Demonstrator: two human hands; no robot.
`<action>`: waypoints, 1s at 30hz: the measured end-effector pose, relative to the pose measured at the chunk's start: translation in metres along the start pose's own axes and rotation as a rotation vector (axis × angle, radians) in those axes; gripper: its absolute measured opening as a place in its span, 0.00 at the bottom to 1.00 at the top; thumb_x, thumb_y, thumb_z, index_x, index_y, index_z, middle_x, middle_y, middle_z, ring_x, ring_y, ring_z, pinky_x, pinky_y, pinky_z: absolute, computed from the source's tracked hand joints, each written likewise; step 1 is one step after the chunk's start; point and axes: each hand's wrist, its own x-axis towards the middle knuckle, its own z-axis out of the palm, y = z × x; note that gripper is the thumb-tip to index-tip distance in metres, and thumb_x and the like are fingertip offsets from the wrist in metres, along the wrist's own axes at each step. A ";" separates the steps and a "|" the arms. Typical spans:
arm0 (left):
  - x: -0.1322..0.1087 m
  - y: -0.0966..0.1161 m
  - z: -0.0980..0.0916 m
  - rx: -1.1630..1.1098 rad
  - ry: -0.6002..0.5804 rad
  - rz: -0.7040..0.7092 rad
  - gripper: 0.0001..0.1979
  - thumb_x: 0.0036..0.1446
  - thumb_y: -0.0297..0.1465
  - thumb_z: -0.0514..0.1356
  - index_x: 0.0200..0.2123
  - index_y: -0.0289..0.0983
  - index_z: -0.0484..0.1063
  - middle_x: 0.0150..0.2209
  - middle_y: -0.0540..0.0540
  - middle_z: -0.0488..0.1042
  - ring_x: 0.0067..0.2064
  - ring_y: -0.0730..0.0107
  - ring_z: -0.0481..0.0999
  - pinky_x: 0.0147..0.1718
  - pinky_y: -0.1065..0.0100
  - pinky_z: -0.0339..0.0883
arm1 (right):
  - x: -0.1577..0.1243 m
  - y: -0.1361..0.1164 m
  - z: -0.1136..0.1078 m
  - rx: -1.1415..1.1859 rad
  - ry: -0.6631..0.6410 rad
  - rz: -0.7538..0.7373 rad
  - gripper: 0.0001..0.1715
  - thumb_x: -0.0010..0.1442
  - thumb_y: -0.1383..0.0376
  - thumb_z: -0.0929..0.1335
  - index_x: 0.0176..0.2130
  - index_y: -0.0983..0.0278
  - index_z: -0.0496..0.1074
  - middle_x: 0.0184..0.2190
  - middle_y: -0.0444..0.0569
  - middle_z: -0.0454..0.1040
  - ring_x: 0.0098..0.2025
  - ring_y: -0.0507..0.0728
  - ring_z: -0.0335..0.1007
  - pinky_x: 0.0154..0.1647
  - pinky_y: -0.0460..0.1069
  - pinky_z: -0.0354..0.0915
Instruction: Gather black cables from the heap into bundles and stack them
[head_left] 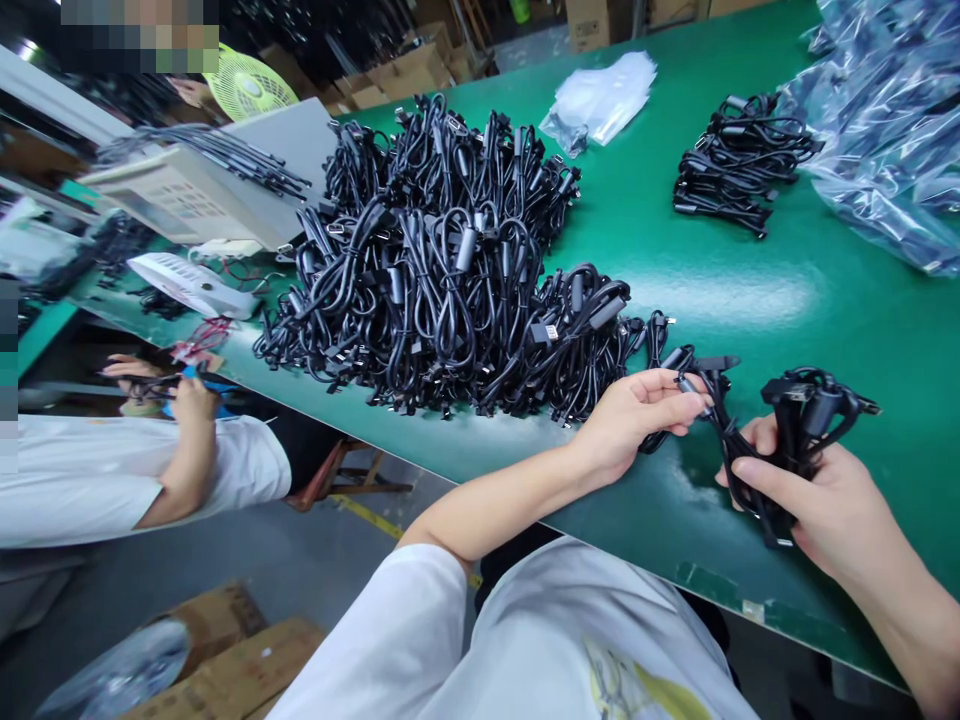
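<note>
My left hand (634, 425) pinches a black USB cable (720, 420) near its moulded plug, just above the green bench top (750, 300). My right hand (814, 505) grips the looped middle of the same tangle, and a ferrite bead and connectors stick out above my fingers. A large heap of black coiled cables (427, 270) lies just beyond my left hand, with its nearest loops almost touching my fingers. Farther right is a smaller bunch of black cables (739, 160).
Clear plastic bags of cables (885, 120) are piled at the far right, and a loose clear bag (600, 97) lies behind the heap. A co-worker (142, 470) in a white shirt handles something at the left edge. A beige machine (187, 190) and a fan (247, 85) stand beyond, with cardboard boxes (240, 670) on the floor.
</note>
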 end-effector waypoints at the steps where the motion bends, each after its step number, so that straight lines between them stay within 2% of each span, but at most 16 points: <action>1: 0.000 0.000 0.000 -0.007 0.006 -0.006 0.19 0.44 0.38 0.73 0.36 0.33 0.76 0.32 0.50 0.75 0.29 0.82 0.68 0.32 0.74 0.62 | 0.000 0.001 -0.002 0.049 -0.049 0.020 0.28 0.41 0.51 0.79 0.31 0.59 0.63 0.31 0.41 0.68 0.29 0.58 0.75 0.26 0.51 0.71; 3: -0.001 0.000 0.000 -0.015 0.017 -0.020 0.20 0.44 0.38 0.73 0.37 0.33 0.75 0.33 0.50 0.75 0.29 0.82 0.70 0.32 0.74 0.64 | 0.000 0.005 -0.005 0.103 -0.119 0.041 0.25 0.45 0.55 0.78 0.33 0.59 0.63 0.32 0.40 0.67 0.29 0.57 0.75 0.27 0.50 0.71; 9: -0.005 0.004 0.005 0.021 0.027 -0.039 0.22 0.44 0.39 0.72 0.38 0.33 0.72 0.31 0.50 0.75 0.29 0.80 0.74 0.32 0.75 0.67 | 0.002 0.011 -0.011 0.091 -0.160 0.011 0.23 0.50 0.56 0.77 0.35 0.58 0.62 0.33 0.39 0.67 0.30 0.54 0.74 0.30 0.49 0.70; 12: -0.006 0.003 0.007 0.113 0.012 -0.024 0.20 0.49 0.40 0.69 0.37 0.33 0.68 0.28 0.51 0.73 0.28 0.79 0.73 0.33 0.73 0.67 | 0.002 0.013 -0.011 0.068 -0.146 -0.017 0.23 0.50 0.55 0.77 0.35 0.58 0.62 0.33 0.40 0.69 0.31 0.55 0.73 0.31 0.49 0.69; 14: -0.005 0.000 0.005 0.259 -0.002 0.015 0.20 0.54 0.42 0.66 0.37 0.35 0.64 0.27 0.52 0.72 0.29 0.77 0.73 0.34 0.71 0.67 | 0.002 0.012 -0.011 -0.007 -0.116 -0.043 0.24 0.50 0.54 0.77 0.35 0.59 0.63 0.33 0.41 0.71 0.32 0.55 0.73 0.32 0.49 0.68; 16: -0.003 -0.004 0.000 0.476 0.029 0.134 0.21 0.55 0.44 0.65 0.39 0.37 0.61 0.29 0.51 0.71 0.32 0.75 0.73 0.36 0.68 0.68 | 0.001 0.011 -0.010 -0.092 -0.087 -0.059 0.24 0.50 0.52 0.76 0.35 0.59 0.63 0.32 0.41 0.72 0.32 0.55 0.73 0.33 0.49 0.68; 17: -0.002 -0.006 -0.002 0.588 0.069 0.244 0.22 0.55 0.44 0.65 0.41 0.37 0.60 0.33 0.50 0.71 0.35 0.73 0.73 0.38 0.67 0.68 | 0.000 0.010 -0.010 -0.124 -0.076 -0.062 0.24 0.50 0.51 0.76 0.35 0.59 0.63 0.31 0.41 0.72 0.31 0.55 0.72 0.34 0.50 0.67; 20: -0.001 -0.005 -0.005 0.835 0.166 0.704 0.25 0.51 0.41 0.69 0.46 0.38 0.62 0.43 0.45 0.69 0.43 0.69 0.71 0.44 0.63 0.67 | -0.003 0.006 -0.008 -0.207 -0.026 -0.071 0.24 0.51 0.48 0.74 0.36 0.59 0.65 0.31 0.42 0.73 0.31 0.56 0.72 0.36 0.51 0.67; 22: -0.004 -0.003 -0.004 0.940 0.101 0.911 0.20 0.52 0.38 0.69 0.44 0.39 0.67 0.44 0.44 0.69 0.46 0.67 0.70 0.47 0.62 0.67 | -0.003 0.006 -0.006 -0.301 0.032 -0.105 0.24 0.50 0.47 0.74 0.36 0.59 0.67 0.31 0.43 0.74 0.32 0.57 0.72 0.36 0.52 0.67; 23: -0.006 -0.002 -0.002 0.974 0.044 0.949 0.16 0.53 0.37 0.68 0.42 0.38 0.69 0.42 0.44 0.70 0.46 0.66 0.70 0.47 0.62 0.66 | -0.003 0.007 -0.005 -0.352 0.056 -0.129 0.24 0.49 0.46 0.73 0.36 0.60 0.68 0.31 0.44 0.75 0.33 0.58 0.72 0.36 0.52 0.67; 26: -0.011 -0.005 0.003 0.973 -0.026 0.894 0.11 0.55 0.36 0.67 0.38 0.37 0.72 0.39 0.45 0.70 0.45 0.68 0.70 0.46 0.64 0.66 | 0.000 0.012 -0.001 -0.493 0.093 -0.207 0.24 0.52 0.44 0.70 0.37 0.60 0.71 0.34 0.47 0.77 0.36 0.61 0.73 0.35 0.53 0.67; 30: -0.011 -0.016 0.003 0.867 -0.017 0.671 0.15 0.55 0.39 0.66 0.42 0.36 0.73 0.43 0.44 0.68 0.44 0.69 0.69 0.44 0.66 0.67 | 0.003 0.020 0.008 -0.759 0.190 -0.333 0.23 0.58 0.47 0.65 0.44 0.61 0.70 0.39 0.53 0.75 0.38 0.64 0.73 0.34 0.54 0.65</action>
